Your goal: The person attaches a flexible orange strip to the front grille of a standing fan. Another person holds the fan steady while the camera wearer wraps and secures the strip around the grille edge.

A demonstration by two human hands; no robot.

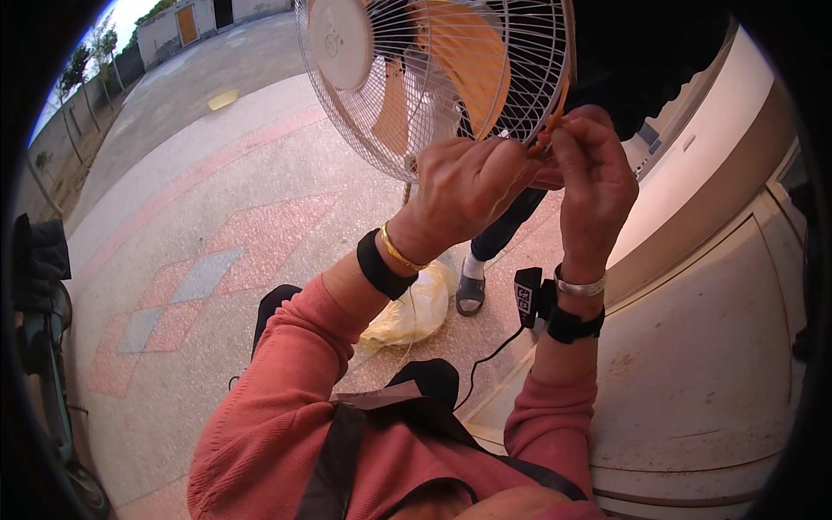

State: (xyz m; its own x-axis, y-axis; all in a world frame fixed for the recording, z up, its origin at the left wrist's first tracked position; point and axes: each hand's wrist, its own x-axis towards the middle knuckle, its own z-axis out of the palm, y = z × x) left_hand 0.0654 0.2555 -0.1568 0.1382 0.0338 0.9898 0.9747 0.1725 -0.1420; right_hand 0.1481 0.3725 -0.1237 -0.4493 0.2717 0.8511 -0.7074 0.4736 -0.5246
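Up at the fan (455,61) we go: our right hand (594,169) pinches a thin orange strip (562,100) at the lower right edge of the wire cage. Our left hand (472,180) curls just beside it; its fingertips are hidden, so we can't tell whether it grips anything. The fan sits ahead, above our left knuckles, over a yellowish bag (422,310) on the floor (260,169).
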